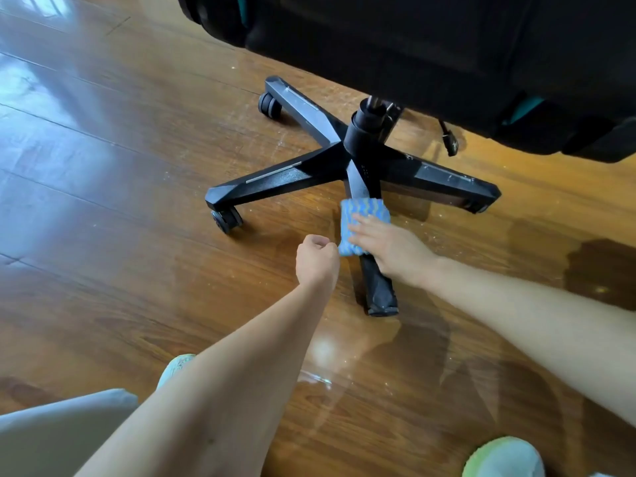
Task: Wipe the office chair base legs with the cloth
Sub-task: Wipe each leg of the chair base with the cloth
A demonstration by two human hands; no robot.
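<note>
the black chair base (275,179) stands on the wooden floor (103,173), with its legs radiating from the centre column (364,132). the cloth (363,211), blue with pale wavy stripes, is draped over the near leg (380,287), which runs from the column toward the person. it covers the part of that leg closer to the column.

the right hand (389,246) lies palm down on the cloth with its fingers straight, and covers the end of the cloth farther from the column. the left hand (316,256) is curled into a fist with nothing visible inside it. it sits just beside the edge of the cloth, left of the near leg and farther from the column than the cloth's upper end. whether its knuckles touch the cloth cannot be determined.

the bare tip of the near leg extends past the right wrist, away from the column. two legs left of the column carry casters (225,220). the black seat (413,46) overhangs the column.
</note>
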